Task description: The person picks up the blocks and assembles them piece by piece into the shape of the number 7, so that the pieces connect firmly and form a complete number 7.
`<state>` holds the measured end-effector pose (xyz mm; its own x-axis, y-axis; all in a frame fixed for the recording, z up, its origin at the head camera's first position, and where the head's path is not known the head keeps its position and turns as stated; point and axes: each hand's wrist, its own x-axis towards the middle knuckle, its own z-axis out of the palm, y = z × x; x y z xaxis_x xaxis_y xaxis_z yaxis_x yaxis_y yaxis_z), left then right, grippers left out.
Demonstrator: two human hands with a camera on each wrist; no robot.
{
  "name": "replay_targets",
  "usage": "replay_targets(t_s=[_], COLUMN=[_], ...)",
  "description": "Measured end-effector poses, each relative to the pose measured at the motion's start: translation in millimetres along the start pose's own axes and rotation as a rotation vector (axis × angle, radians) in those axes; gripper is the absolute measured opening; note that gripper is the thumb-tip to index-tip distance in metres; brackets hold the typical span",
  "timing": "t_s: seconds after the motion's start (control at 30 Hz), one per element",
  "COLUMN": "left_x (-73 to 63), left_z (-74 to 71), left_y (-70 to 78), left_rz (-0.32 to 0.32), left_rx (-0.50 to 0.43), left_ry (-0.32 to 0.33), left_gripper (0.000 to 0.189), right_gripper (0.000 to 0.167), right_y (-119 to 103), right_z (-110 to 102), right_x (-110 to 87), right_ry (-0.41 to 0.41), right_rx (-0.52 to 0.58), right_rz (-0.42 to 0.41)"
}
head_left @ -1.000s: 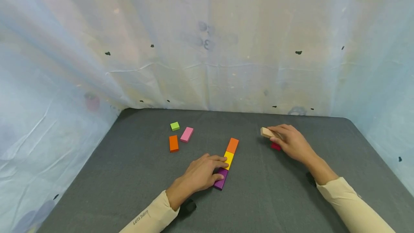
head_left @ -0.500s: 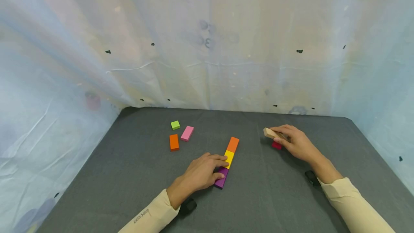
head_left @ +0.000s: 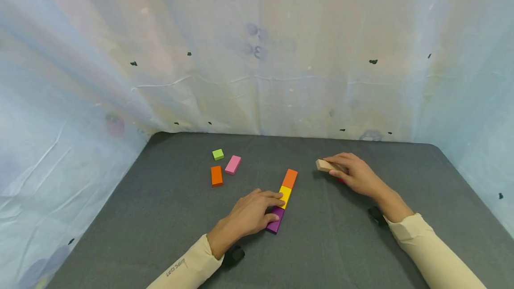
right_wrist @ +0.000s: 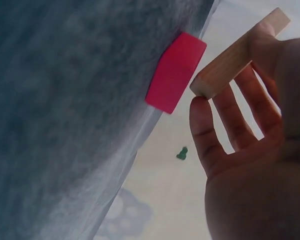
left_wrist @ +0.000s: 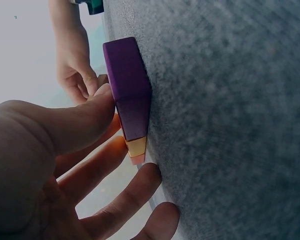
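My left hand (head_left: 250, 215) lies over a row of three wooden blocks laid end to end. Its thumb touches the purple block (head_left: 277, 228), and its fingertips rest on the yellow block (head_left: 287, 191). An orange block (head_left: 290, 178) forms the far end of that row. Off to the right, my right hand (head_left: 359, 179) pinches a plain wooden block (right_wrist: 230, 65) between thumb and fingertips, held above the table. Just below it a red block (right_wrist: 176, 72) lies on the table, mostly covered by that hand in the head view.
Left of the row lie a second orange block (head_left: 216, 176), a pink block (head_left: 233, 164) and a small lime green block (head_left: 218, 154). All are on a dark grey table (head_left: 168, 217). A pale printed curtain (head_left: 257, 92) hangs behind the table's far edge.
My right hand, with the plain wooden block, shifts slightly right and then back left toward the row. The left hand and the row of blocks stay in place.
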<state>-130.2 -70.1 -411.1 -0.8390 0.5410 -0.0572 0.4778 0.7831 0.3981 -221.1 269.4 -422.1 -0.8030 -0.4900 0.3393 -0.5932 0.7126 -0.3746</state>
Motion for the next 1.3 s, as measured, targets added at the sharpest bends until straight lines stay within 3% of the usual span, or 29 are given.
replay_targets(t_s=[0.23,0.73,1.3], left_x=[0.5,0.5,2.4], left_z=[-0.9,0.6,-0.9], left_y=[0.7,0.9,2.0], left_rz=[-0.006,-0.013,-0.025], left_rx=[0.0,0.002,0.005], left_ry=[-0.013,-0.007,-0.026], left_gripper=[0.038,0.037,0.038], right_gripper=[0.035,0.035,0.037], right_y=[-4.0,-15.0,-19.8], right_z=[7.3,14.7,21.7], right_x=[9.7,25.6,41.0], right_ry=[-0.008,-0.002,-0.041], right_rx=[0.028,0.027,0.07], right_rz=[-0.079,-0.146,-0.158])
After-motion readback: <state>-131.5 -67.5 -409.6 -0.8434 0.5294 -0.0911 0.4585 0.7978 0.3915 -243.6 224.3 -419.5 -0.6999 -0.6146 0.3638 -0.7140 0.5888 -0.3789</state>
